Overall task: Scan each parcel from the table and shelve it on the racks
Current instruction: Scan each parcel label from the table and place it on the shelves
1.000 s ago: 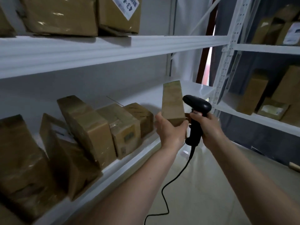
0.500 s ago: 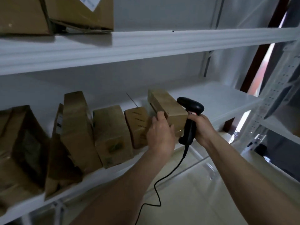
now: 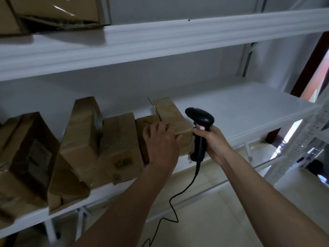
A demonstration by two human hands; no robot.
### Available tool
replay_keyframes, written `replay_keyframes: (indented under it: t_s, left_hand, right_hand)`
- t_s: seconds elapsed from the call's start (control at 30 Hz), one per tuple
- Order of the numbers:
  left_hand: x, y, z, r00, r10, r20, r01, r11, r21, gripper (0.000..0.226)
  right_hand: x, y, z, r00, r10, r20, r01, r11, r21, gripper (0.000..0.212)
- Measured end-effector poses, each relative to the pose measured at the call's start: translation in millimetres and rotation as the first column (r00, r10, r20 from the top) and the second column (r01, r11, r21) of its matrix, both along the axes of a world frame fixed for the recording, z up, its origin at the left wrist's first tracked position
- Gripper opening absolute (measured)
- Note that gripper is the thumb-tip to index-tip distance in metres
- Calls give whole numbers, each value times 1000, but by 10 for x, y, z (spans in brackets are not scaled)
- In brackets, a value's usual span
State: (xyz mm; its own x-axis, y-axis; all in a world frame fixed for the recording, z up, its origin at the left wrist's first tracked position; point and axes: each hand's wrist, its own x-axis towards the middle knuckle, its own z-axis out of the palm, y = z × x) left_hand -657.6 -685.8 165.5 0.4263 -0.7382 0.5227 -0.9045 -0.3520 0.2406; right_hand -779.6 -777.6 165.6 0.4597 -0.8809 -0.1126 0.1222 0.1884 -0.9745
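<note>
Your left hand (image 3: 161, 145) grasps the parcel (image 3: 171, 118) at centre frame; your right hand (image 3: 211, 141) clenches the scanner (image 3: 200, 125), its red-white sticker unreadable.

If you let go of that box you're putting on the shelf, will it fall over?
Probably not. The parcel seems to lie on the shelf, against its neighbour box. Its cardboard looks stiff, and one hand, the left hand, moves it, so it is likely light.
</note>
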Motion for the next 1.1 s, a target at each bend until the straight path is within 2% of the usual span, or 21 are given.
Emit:
replay_keyframes:
  t_s: [0.1, 0.17, 0.27, 0.4, 0.5, 0.57, 0.67, 0.8, 0.9, 1.0, 1.1]
  left_hand:
    - [9, 9, 29, 997, -73, -36, 70, 995, -74, 37]
    - [-10, 56, 43, 981, -172, -95, 147, 963, -224, 39]
    - [-44, 225, 46, 937, -302, -174, 207, 884, -419, 31]
    - [-15, 607, 28, 852, -418, -315, 196, 812, -549, 26]
    - [76, 965, 12, 823, -402, -402, 122, 816, -566, 25]
    - [159, 1230, 18, 838, -387, -385, 104, 806, -583, 21]
    - [364, 1664, 33, 857, -341, -386, 55, 806, -589, 24]
    - [711, 2338, 15, 863, -218, -456, -87, 824, -559, 25]
    - [993, 2946, -60, 858, -108, -502, -214, 814, -541, 29]
    - [1324, 3620, -202, 791, 13, -612, -377, 798, -470, 44]
    - [1662, 4312, -342, 720, 97, -687, -470, 796, -381, 44]
  right_hand:
    - [-114, 82, 38, 1000, -14, -21, 12, 998, -61, 23]
    - [-192, 191, 79, 1000, -9, 7, 10, 994, -109, 21]
    - [-273, 406, 138, 993, 93, 70, -82, 987, -140, 22]
    - [-189, 746, 152, 965, 249, 85, -240, 965, -100, 28]
    - [-16, 1047, 140, 932, 346, 105, -340, 938, -71, 19]
    - [112, 1255, 155, 909, 400, 115, -395, 916, -63, 13]
    - [338, 1579, 170, 880, 460, 118, -458, 888, -41, 17]
    - [792, 2144, 148, 827, 561, 41, -561, 828, -19, 28]
    - [1241, 2676, 83, 775, 631, -29, -631, 776, 16, 17]
    - [1693, 3242, -17, 699, 710, -92, -710, 704, 39, 15]
    - [2129, 3789, -120, 626, 770, -124, -771, 635, 56, 16]
